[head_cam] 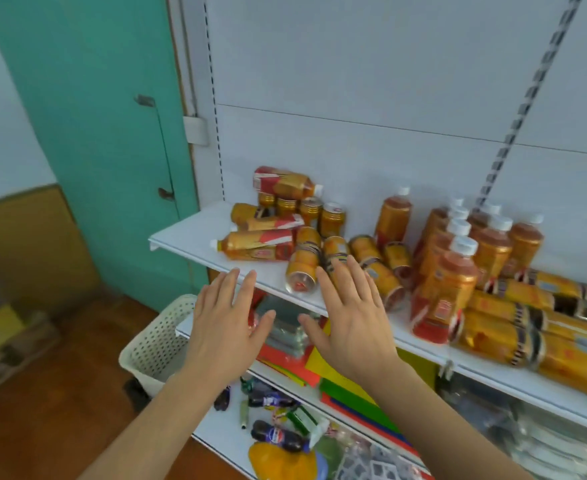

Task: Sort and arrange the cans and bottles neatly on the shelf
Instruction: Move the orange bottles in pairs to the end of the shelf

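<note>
On my feed both sets of fingers are straight and spread, holding nothing. The left hand (228, 329) hovers in front of the shelf (195, 239) edge, palm down. The right hand (349, 318) reaches a little further, its fingertips over the lying cans (302, 268) near the front lip; I cannot tell whether they touch.

The shelf is a white board against a pale grey back panel (354, 81) with a slotted upright (524, 109). At its left end, orange bottles (257, 245) lie on their sides, one atop a row of upright cans. To the right, white-capped bottles (458, 271) stand in a cluster, with more cans lying at the far right.

Below, a lower shelf (223, 434) carries coloured sheets and dark soda bottles. A perforated cream basket (157, 344) stands beside it on a reddish-brown floor (60, 427), next to a teal door (105, 133).
</note>
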Demonstrator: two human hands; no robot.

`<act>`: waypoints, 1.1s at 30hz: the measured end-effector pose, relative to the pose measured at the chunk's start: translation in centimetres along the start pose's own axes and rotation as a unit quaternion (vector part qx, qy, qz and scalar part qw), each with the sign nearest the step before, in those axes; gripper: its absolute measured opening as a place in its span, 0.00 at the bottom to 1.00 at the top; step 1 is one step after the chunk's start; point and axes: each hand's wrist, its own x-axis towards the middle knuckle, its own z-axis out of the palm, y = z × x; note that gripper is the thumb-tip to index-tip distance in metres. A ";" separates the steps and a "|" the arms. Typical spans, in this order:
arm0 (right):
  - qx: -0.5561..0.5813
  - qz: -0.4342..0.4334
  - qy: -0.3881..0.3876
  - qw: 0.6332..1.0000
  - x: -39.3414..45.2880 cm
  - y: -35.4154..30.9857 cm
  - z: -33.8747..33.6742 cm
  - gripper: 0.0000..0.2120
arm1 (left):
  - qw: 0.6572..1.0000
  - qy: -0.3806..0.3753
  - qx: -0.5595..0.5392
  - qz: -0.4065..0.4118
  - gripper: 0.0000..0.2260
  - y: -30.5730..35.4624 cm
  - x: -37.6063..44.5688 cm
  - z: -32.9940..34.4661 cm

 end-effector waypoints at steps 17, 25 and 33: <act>-0.002 0.027 -0.031 0.999 17.1 -2.3 8.3 0.40 | 0.991 -0.107 -0.055 0.061 0.39 -12.4 18.9 4.0; -0.028 0.044 -0.104 0.993 20.0 -5.1 10.0 0.39 | 0.963 -0.141 -0.114 0.197 0.30 -15.2 23.3 3.2; 0.041 0.103 -0.067 0.992 20.7 -5.1 8.9 0.45 | 0.930 -0.087 -0.237 0.267 0.35 -13.6 28.2 -0.7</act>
